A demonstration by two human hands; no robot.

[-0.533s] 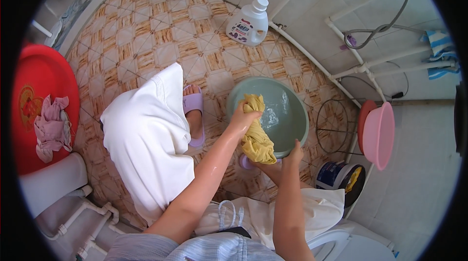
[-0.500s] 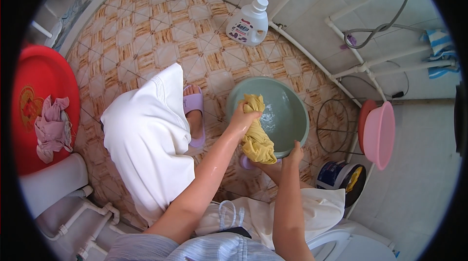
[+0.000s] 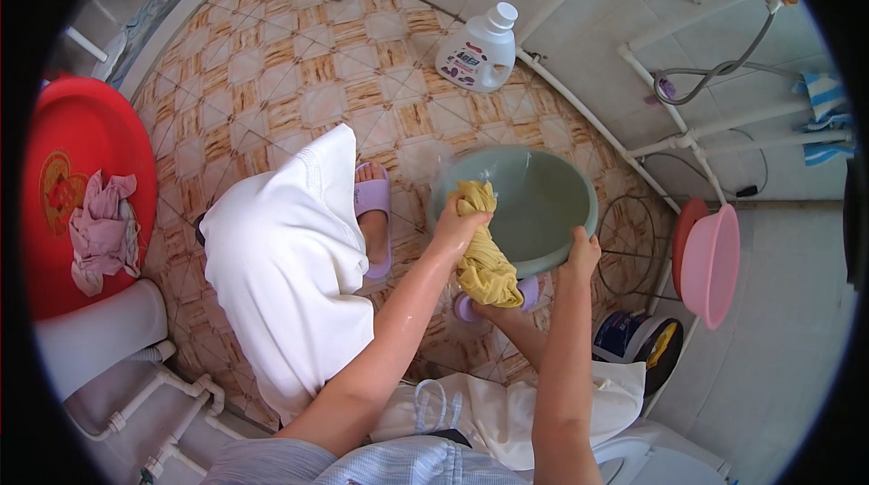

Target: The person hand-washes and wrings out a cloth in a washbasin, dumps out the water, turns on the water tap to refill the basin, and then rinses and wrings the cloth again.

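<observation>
My left hand (image 3: 457, 224) grips the upper end of a wet yellow cloth (image 3: 484, 259), which hangs twisted over the near rim of a pale green basin (image 3: 552, 204) with water in it. My right hand (image 3: 584, 249) holds the basin's near right rim. I sit with white-clad knees apart, feet in lilac slippers (image 3: 373, 204) on the patterned tile floor.
A white detergent bottle (image 3: 477, 52) stands by the far wall. A red basin (image 3: 77, 177) at left holds a pink cloth (image 3: 100, 230). A pink basin (image 3: 712, 259) leans at right near a wire stand (image 3: 634, 240). White pipes run along the walls.
My left hand has pulled the yellow cloth slightly lower over the basin's rim; my right hand stays on the rim.
</observation>
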